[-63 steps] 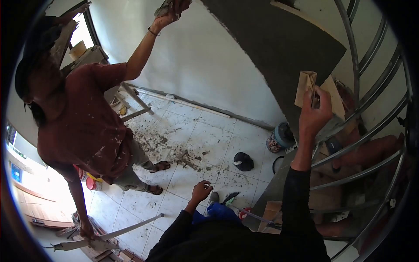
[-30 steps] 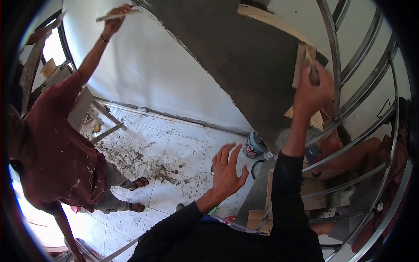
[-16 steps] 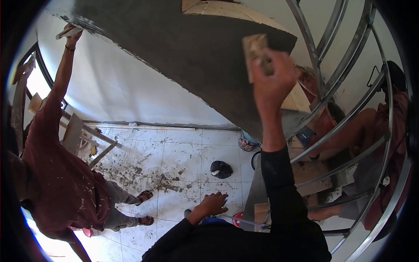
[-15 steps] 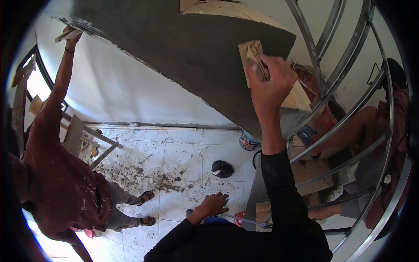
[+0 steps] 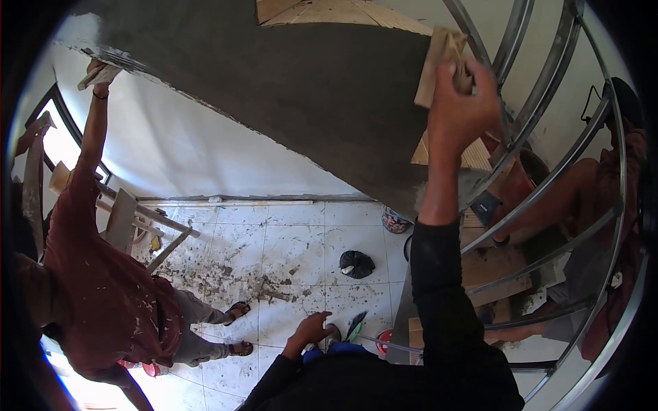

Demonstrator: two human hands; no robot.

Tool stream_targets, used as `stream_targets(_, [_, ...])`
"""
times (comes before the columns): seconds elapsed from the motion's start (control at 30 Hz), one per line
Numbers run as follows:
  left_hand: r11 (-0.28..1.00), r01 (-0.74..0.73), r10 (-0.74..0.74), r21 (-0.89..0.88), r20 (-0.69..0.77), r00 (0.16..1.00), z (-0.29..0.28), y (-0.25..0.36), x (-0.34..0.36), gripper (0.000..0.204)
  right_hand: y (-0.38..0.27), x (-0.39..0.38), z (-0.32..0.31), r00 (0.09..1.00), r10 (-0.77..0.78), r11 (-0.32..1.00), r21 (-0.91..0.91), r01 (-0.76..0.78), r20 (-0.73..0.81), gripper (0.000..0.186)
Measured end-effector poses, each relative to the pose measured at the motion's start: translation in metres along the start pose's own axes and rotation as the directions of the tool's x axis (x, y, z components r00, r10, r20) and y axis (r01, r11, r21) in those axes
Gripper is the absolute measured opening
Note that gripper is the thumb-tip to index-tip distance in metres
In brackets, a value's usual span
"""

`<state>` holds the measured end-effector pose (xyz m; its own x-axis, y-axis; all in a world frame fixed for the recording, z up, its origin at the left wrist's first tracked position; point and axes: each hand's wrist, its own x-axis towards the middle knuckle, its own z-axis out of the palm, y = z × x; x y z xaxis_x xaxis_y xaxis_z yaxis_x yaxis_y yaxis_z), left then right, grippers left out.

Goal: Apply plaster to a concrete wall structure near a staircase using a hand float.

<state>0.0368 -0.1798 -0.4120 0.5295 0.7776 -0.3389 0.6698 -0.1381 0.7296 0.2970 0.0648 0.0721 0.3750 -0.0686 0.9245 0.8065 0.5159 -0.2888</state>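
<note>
My right hand, at the upper right, is closed around the handle of a tan wooden plastering float. The float's board lies at the right edge of the dark grey plastered surface, close to the metal railing; whether it touches the plaster is hard to tell. My left hand hangs low over the floor near my feet. Its fingers are loosely apart and nothing shows in them.
Curved metal railing rises on the right, with another person seated behind it. A co-worker in a maroon shirt reaches up to the plaster's left edge with a flat tool. A black bag and mortar crumbs lie on the tiles.
My right hand has moved the float up and right across the plaster toward the railing. My left hand has shifted slightly left and down.
</note>
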Motion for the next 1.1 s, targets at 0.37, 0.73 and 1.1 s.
stream_targets(0.37, [0.864,0.482,-0.492,-0.148,-0.043,0.869,0.067,-0.144,-0.058,0.047,0.002,-0.002,0.006,0.999,-0.022,0.998,-0.055,0.024,0.042,0.022])
stream_targets(0.73, [0.682,0.619,-0.712,-0.390,-0.157,0.685,0.108,-0.200,-0.141,0.033,0.011,-0.092,-0.038,0.994,0.030,0.991,-0.132,-0.016,0.100,0.020])
stream_targets(1.1, [0.712,0.534,-0.675,-0.456,-0.236,0.699,0.093,-0.188,-0.092,0.037,0.032,-0.206,-0.074,0.933,0.185,0.976,-0.167,-0.138,0.309,0.024])
